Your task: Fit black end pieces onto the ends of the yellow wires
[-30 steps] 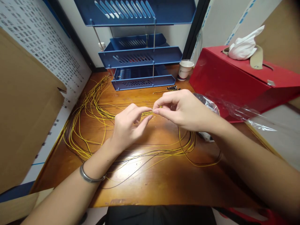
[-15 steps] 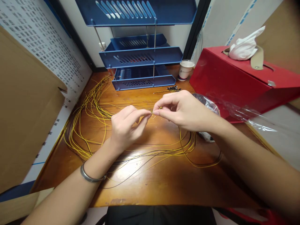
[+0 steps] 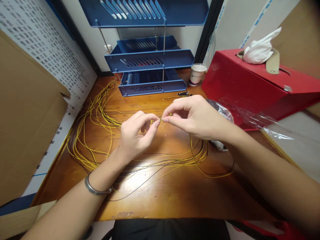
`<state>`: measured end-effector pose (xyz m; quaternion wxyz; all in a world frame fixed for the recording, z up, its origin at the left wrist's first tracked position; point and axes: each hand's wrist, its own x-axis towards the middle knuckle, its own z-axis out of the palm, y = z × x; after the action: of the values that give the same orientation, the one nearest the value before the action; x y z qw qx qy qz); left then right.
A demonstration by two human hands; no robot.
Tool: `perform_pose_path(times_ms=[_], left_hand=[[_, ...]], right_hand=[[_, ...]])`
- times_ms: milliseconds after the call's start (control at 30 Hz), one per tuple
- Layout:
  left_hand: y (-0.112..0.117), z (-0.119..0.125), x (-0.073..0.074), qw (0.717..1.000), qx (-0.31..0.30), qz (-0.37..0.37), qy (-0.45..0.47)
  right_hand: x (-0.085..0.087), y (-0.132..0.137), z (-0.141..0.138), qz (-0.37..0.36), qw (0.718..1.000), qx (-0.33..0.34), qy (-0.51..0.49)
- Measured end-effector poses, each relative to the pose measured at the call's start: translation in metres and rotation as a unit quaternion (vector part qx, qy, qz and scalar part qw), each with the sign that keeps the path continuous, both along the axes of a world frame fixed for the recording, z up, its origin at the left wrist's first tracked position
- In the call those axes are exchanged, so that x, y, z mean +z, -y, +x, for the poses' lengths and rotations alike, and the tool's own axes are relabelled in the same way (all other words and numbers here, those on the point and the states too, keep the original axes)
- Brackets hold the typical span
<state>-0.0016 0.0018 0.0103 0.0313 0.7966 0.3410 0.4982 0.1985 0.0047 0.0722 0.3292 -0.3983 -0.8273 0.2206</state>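
Observation:
Over the middle of the wooden table (image 3: 160,203), my left hand (image 3: 137,135) is closed in a pinch, thumb against forefinger. Its fingertips almost meet those of my right hand (image 3: 193,115), which pinches from the other side. Thin yellow and black wire seems to lie between the fingertips, though the pinched part is too small to make out fully. A loose bundle of yellow and black wires (image 3: 87,133) curves around the left side, and its strands (image 3: 175,161) run below both hands to the right. Small black wire ends (image 3: 184,94) lie behind my right hand.
A blue tiered letter tray (image 3: 152,87) stands at the back, with a paper cup (image 3: 197,75) beside it. To the right are a red box (image 3: 245,86) with a white tissue on top and clear plastic wrap (image 3: 221,110). Cardboard (image 3: 30,116) borders the left side.
My left thumb and forefinger have shifted slightly and the forefinger is more bent. My right hand keeps its pinch almost in place.

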Motion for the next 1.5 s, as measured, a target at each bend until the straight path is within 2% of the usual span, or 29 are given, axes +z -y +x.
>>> perform_pose_path(times_ms=[100,200,267,533,767,900,967,1000,1067,1167,1233,1367,1500], left_hand=[[0.001,0.003,0.0,0.988,-0.03,-0.125,0.086],[0.0,0.005,0.001,0.947,-0.076,-0.26,0.17],[-0.002,0.005,0.001,0.922,-0.101,-0.316,0.201],[-0.009,0.002,-0.008,0.849,-0.161,-0.423,0.274],[-0.005,0.008,0.005,0.767,-0.169,-0.526,0.326],[-0.005,0.009,0.006,0.746,-0.172,-0.546,0.341],[-0.007,0.007,0.004,0.755,-0.163,-0.537,0.34],[-0.008,0.006,0.002,0.77,-0.152,-0.522,0.334],[-0.009,0.004,0.0,0.822,-0.115,-0.47,0.3],[-0.009,0.002,-0.003,0.909,-0.055,-0.351,0.216],[-0.008,0.001,-0.004,0.945,-0.036,-0.278,0.17],[-0.006,0.001,-0.005,0.978,-0.028,-0.178,0.107],[-0.005,0.002,-0.005,0.984,-0.04,-0.147,0.09]], right_hand=[[-0.001,0.001,-0.001,0.013,1.0,-0.012,-0.005],[-0.002,0.001,-0.002,0.025,0.999,-0.02,-0.008],[-0.002,0.002,-0.003,0.035,0.999,-0.022,-0.008],[-0.004,0.0,-0.002,0.068,0.997,-0.013,0.013],[-0.005,0.001,-0.003,0.068,0.997,-0.009,0.037],[-0.003,0.001,-0.002,0.064,0.997,-0.004,0.042],[-0.002,0.001,-0.002,0.063,0.997,-0.006,0.041],[-0.002,0.001,-0.001,0.061,0.997,-0.008,0.039],[-0.001,0.001,-0.001,0.056,0.998,-0.013,0.034],[0.0,0.001,-0.001,0.046,0.998,-0.019,0.029],[0.0,0.001,-0.001,0.041,0.999,-0.018,0.028],[-0.001,0.001,-0.002,0.037,0.999,-0.014,0.027],[-0.002,0.001,-0.002,0.038,0.999,-0.012,0.029]])
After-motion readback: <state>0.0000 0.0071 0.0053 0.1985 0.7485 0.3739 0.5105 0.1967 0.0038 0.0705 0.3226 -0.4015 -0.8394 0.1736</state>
